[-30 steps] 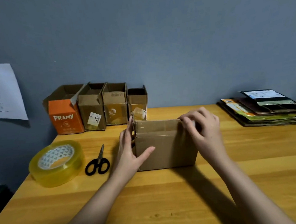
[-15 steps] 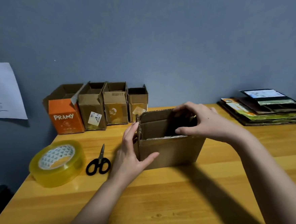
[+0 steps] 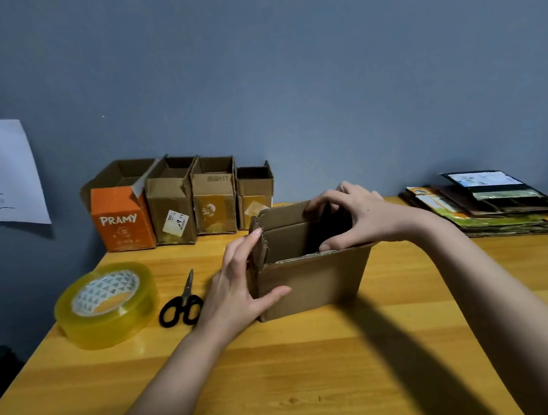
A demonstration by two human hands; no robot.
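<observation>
Mostly dark inside cardboard box (image 3: 310, 282), right hand (image 3: 361, 217) seemingly gripping its rim; left hand (image 3: 236, 284) flat against side

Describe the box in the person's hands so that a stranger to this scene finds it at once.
On the wooden table, right of the tape roll and black scissors, stands a plain brown cardboard box, top open. Unlike the four boxes lined against the wall, it stands alone mid-table, the left hand on its end and the right hand at its opening.
</observation>
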